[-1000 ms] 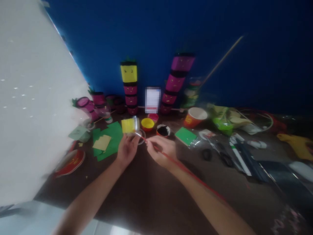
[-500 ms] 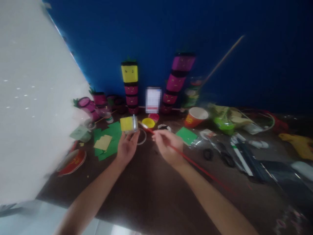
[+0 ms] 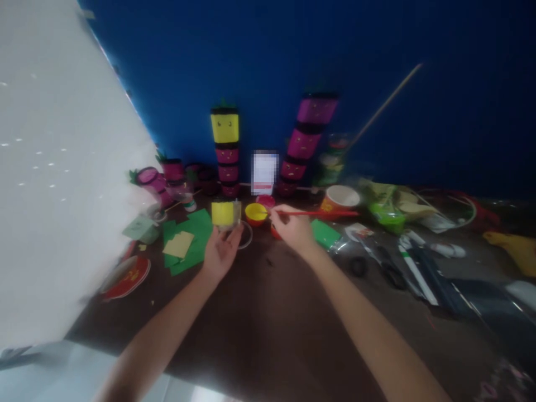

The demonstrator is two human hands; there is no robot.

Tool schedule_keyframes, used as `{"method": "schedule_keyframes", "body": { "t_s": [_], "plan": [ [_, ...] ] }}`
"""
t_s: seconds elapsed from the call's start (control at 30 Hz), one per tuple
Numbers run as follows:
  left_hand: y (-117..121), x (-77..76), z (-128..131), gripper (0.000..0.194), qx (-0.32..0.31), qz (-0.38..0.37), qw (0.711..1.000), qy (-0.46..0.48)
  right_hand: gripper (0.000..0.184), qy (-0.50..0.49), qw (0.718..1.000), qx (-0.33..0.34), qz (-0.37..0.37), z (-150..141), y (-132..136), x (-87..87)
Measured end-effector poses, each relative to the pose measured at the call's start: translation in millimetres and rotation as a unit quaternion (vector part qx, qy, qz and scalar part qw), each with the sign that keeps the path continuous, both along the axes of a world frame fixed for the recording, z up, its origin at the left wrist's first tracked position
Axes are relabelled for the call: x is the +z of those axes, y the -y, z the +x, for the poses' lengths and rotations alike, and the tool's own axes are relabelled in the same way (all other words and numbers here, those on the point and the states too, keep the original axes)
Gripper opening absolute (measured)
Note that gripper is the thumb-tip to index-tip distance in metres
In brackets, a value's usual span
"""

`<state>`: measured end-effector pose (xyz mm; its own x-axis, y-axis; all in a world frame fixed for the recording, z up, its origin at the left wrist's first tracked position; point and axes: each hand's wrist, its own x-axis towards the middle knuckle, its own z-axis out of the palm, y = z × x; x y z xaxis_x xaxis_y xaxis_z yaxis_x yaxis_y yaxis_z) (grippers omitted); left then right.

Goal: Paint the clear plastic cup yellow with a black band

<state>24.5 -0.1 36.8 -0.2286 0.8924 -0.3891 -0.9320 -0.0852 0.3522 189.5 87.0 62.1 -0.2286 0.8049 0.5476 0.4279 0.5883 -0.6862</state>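
Paintbrush [image 3: 318, 213] is pointing left over yellow bowl [image 3: 255, 212], nearly level, right hand [image 3: 294, 228] pinching it; left of bowl, left hand [image 3: 221, 251] is holding container [image 3: 224, 213], red piece [image 3: 134, 274] showing illegible marks.

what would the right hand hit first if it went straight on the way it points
Most likely the yellow paint cup: the right hand points toward it, and the tip of its red brush appears at or inside that cup. Exact depth is hard to judge here.

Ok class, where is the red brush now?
In the head view, the red brush is in the right hand, right of centre, its tip at the yellow paint cup.
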Motion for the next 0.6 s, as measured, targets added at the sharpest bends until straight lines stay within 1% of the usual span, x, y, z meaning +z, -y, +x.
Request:
{"method": "schedule_keyframes", "body": {
  "t_s": [0.07,0.17,0.23,0.37,0.43,0.5,0.57,0.6],
  "plan": [
    [-0.4,-0.9,0.2,0.035,-0.004,0.005,1.0,0.004,0.012,0.044,0.999,-0.005,0.016,-2.9,-2.8,-1.4],
    [-0.9,-1.5,0.5,0.037,-0.01,0.01,1.0,-0.003,0.014,0.088,0.996,-0.01,0.012,-6.5,-5.7,-2.6],
    [-1.1,-1.5,0.5,0.038,-0.015,0.007,1.0,-0.011,0.015,0.1,0.995,-0.004,0.004,-7.7,-6.3,-3.6],
    [-1.0,-1.6,0.9,0.039,-0.018,0.01,1.0,-0.02,0.015,0.094,0.996,0.002,-0.012,-6.3,-4.3,-5.3],
    [-0.9,-1.1,1.5,0.038,-0.017,0.003,1.0,-0.013,0.016,0.046,0.998,-0.005,-0.043,-3.7,-1.8,-4.8],
    [-0.6,0.2,2.5,0.037,-0.015,-0.006,1.0,-0.005,0.016,-0.046,0.994,-0.011,-0.102,-0.4,1.7,-2.2],
    [-0.1,1.8,3.5,0.037,-0.013,-0.005,1.0,-0.008,0.016,-0.144,0.977,-0.014,-0.159,3.0,7.2,3.0],
    [0.2,2.5,3.9,0.037,-0.015,-0.004,1.0,-0.013,0.016,-0.181,0.968,-0.015,-0.172,4.6,10.9,6.4]
  ]
}}
